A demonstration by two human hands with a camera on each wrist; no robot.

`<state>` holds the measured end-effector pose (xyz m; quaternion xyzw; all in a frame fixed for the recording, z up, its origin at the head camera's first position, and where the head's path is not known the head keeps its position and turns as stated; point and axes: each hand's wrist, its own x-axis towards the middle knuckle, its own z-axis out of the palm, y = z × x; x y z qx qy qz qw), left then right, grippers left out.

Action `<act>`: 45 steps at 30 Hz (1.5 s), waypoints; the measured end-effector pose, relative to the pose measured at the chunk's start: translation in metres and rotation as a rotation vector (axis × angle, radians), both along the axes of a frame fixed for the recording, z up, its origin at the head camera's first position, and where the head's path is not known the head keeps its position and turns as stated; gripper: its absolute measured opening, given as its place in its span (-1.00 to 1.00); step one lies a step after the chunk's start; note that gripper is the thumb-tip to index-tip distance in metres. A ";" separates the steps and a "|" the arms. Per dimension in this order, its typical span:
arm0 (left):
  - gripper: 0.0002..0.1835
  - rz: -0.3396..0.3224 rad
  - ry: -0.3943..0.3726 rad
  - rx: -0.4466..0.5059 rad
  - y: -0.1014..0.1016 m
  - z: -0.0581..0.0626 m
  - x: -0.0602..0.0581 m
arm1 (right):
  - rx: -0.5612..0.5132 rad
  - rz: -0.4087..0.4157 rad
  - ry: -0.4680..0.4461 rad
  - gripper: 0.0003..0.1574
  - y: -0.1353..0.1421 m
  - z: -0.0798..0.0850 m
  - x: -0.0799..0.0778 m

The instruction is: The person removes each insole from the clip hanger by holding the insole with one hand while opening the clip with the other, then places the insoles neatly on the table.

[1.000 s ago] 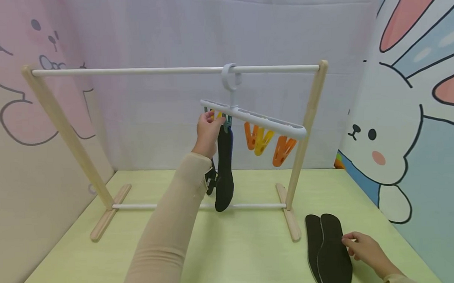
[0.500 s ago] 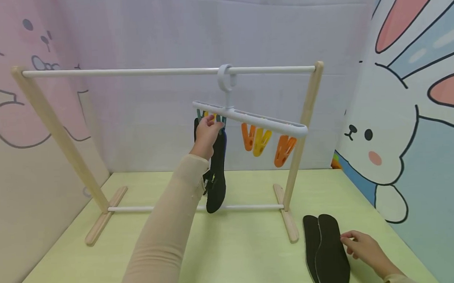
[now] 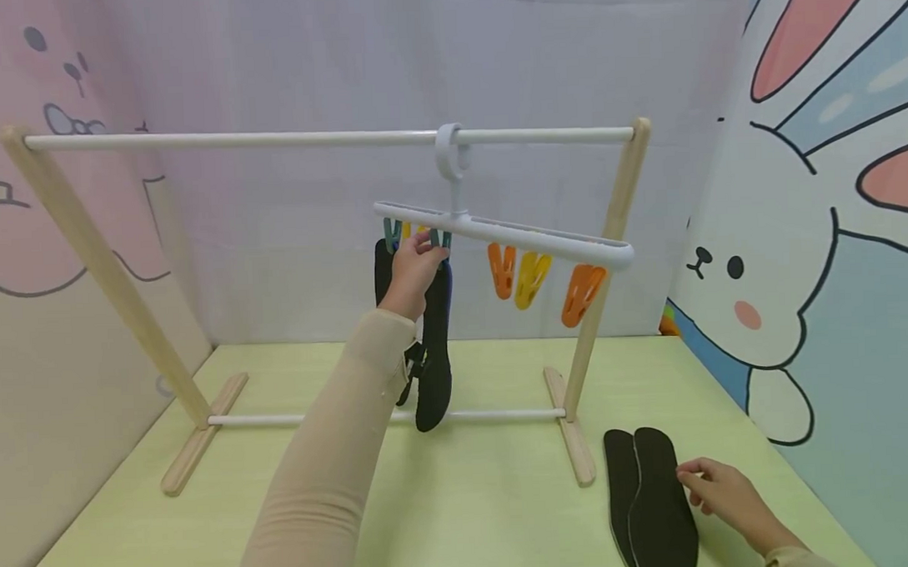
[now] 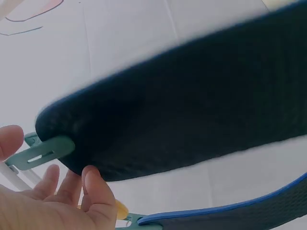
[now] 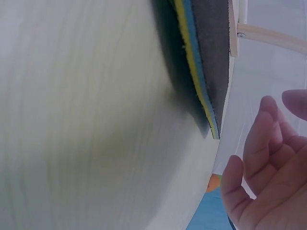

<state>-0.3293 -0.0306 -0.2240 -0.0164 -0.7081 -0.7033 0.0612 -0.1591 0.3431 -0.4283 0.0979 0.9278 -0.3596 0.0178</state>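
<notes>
Head view: white clip hanger (image 3: 538, 240) hooked over the top rail (image 3: 231, 139) of a wooden-ended rack. Left hand (image 3: 414, 272) raised to a green clip (image 3: 445, 236) from which a black insole (image 3: 436, 367) hangs; a second hung insole (image 3: 383, 269) shows just behind the hand. Two orange clips and a yellow clip (image 3: 532, 279) hang from the hanger's other half. Right hand (image 3: 732, 497) low by two flat insoles (image 3: 663, 501), overlapping on the worktop (image 3: 477, 508); fingers loosely bent, holding nothing.

Left wrist view: green clip on the insole's rounded end, thumb and fingers about it, fingertips by the insole's lower edge. Whether the left hand pinches the clip cannot be told.

Right wrist view: right hand loose, apart from an insole whose edge shows blue and yellow layers.
</notes>
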 end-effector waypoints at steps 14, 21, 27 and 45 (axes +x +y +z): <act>-0.65 0.049 0.046 -0.253 -0.012 -0.001 0.011 | -0.029 0.017 0.018 -0.64 -0.007 0.004 0.001; -0.60 -0.020 0.040 -0.240 -0.018 0.000 0.016 | -0.050 0.017 0.026 -0.66 -0.012 0.004 -0.001; -0.54 -0.058 0.019 -0.249 -0.029 0.003 0.020 | -0.072 0.034 0.030 -0.66 -0.017 0.007 -0.003; -0.56 -0.132 0.105 -0.171 -0.023 0.002 0.029 | -0.137 0.060 0.038 -0.66 -0.033 0.009 -0.009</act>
